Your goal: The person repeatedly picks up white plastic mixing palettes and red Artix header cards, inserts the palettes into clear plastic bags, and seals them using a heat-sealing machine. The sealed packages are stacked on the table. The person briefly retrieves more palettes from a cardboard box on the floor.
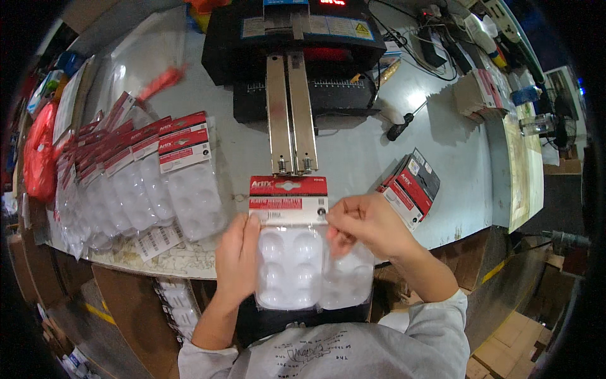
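Observation:
A white plastic paint palette (290, 265) with round wells, in a clear bag, hangs over the table's near edge. Across its top sits a red and white header card (288, 201). My left hand (237, 259) grips the left edge of the card and bag. With thumb and fingers pinched, my right hand (363, 224) is at the card's right edge. Partly behind that hand lies a second bagged white palette (346, 281). Just beyond the card end two parallel metal bars (278, 114) of a black machine (222, 47).
Bagged palettes with red header cards (189, 183) overlap in a pile at left. To the right lie a stack of header cards (409, 192) and a black-handled screwdriver (401, 126). Another card stack (481, 95) stands far right. A red plastic bag (41, 151) is far left.

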A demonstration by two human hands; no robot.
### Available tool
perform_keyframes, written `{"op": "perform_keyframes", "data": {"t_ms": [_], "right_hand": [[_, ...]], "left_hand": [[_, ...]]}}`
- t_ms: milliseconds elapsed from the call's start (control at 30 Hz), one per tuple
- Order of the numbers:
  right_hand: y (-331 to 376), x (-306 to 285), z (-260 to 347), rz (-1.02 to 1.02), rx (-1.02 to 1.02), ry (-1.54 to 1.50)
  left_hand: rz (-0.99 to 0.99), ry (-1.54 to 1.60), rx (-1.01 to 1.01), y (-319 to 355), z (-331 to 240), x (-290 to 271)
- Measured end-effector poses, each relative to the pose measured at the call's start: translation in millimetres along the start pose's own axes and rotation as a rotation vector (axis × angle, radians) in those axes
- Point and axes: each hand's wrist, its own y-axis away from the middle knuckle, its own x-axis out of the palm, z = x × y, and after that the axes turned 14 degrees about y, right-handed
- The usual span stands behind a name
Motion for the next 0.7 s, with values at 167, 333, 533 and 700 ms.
{"op": "perform_keyframes", "data": {"t_ms": [167, 333, 533, 700], "right_hand": [[-43.0, 1.5, -0.4, -0.148, -0.112, -0.06], [-53.7, 1.2, -7.2, -0.203, -0.165, -0.067], [-55.9, -1.7, -6.7, -0.203, -0.197, -0.009], [-48.5, -13.0, -4.3, -0.278, -0.296, 0.344]], "left_hand": [[-0.072, -0.061, 0.046, -41.0, 17.3, 9.3], [-0.07, 0.074, -0.014, -51.8, 31.8, 17.2], [-0.054, 0.197, -0.048, -52.5, 39.2, 16.6], [-0.057, 0.071, -0.065, -51.9, 44.4, 6.7]]}}
